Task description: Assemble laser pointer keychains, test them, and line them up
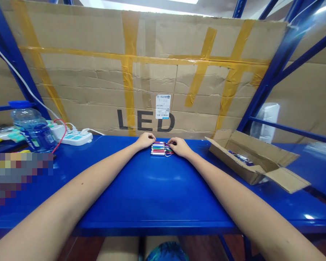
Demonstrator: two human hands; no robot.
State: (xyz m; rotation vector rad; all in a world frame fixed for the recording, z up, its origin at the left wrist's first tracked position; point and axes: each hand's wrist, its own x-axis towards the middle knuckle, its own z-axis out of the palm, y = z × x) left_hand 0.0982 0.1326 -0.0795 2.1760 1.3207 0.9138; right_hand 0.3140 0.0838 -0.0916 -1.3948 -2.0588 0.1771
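Observation:
A row of slim, shiny metal tubes in silver, red, green, blue and purple lies side by side on the blue table. Small rings or cords hang at their right ends. My left hand rests at the row's far left corner, its fingers curled in beside the tube ends. On the other side my right hand has thumb and fingers drawn together at the right ends of the farthest tubes. What lies between the fingertips of either hand is too small to make out.
To the right, an open cardboard box holds more shiny pieces. A blue-capped bottle and a white power strip with cables stand at left. Behind the table rises a large taped cardboard sheet between blue posts.

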